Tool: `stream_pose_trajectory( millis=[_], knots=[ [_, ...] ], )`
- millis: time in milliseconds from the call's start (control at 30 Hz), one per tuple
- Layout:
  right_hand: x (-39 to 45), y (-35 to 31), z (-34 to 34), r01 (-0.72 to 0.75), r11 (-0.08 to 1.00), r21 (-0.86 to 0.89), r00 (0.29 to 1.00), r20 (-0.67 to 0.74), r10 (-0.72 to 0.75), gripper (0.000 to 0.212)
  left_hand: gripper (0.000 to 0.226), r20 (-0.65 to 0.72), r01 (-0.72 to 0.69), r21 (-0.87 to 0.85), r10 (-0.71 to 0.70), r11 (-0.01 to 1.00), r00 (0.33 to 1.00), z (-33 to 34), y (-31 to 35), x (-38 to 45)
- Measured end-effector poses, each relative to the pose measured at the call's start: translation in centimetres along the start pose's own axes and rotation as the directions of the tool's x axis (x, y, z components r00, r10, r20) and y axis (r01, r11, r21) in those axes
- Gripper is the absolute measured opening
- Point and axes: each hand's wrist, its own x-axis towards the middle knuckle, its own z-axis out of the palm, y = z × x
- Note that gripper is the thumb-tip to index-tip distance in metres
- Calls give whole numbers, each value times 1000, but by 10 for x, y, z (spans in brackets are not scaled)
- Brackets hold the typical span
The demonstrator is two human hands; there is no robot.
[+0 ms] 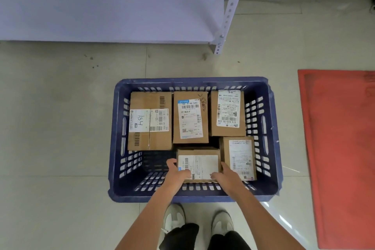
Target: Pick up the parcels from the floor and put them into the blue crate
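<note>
Five parcels: all lie inside the crate, none on the visible floor.
Floor (pixel 60 128): pale tile under everything, spreading out on both sides of the hands.
Shelf (pixel 109 10): grey metal board, well beyond the hands, past the crate's far rim.
Mat (pixel 343 148): red, flat on the floor, well off to the right of the right hand.
Blue crate (pixel 272 128): slotted plastic, standing on the floor; both forearms reach over its near rim.
Wide parcel (pixel 150 121): far-left corner, beyond the left hand, label up.
Middle parcel (pixel 190 117): straight ahead of both hands, against the far row.
Far-right parcel (pixel 228 112): beyond the right hand, label up.
Near-right parcel (pixel 239 158): just beside the right hand, touching the held box's right side.
Held parcel (pixel 199 163): small box between the hands, low in the crate's near part.
Left hand (pixel 177 170): fingers curled over the box's left end, gripping it.
Right hand (pixel 225 175): fingers curled on the box's right end, gripping it.
Shoes (pixel 174 219): white pair, below the forearms, outside the crate.
</note>
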Motion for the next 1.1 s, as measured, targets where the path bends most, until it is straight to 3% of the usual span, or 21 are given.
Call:
stream_pose_trajectory(
  millis=[167,367,800,933,1100],
  knots=[
    [3,0,8,26,999,-24,999,-25,-27,49,55,-3,44,8,-44,999,999,0,8,-1],
    [-32,-7,3,16,1000,-4,998,-64,-17,62,65,-77,12,-37,-15,999,997,-15,10,-32],
    [-254,-87,-9,120,987,110,992,21,-123,77,63,-113,-333,16,333,943,936,-66,69,-262],
    [-335,-106,-4,221,946,236,973,10,-229,75,72,-121,-377,-61,368,924,922,-83,72,-344],
    [-436,-108,15,337,868,364,936,-33,-350,65,66,-215,-426,-226,382,876,899,-113,40,-441]
  ],
)
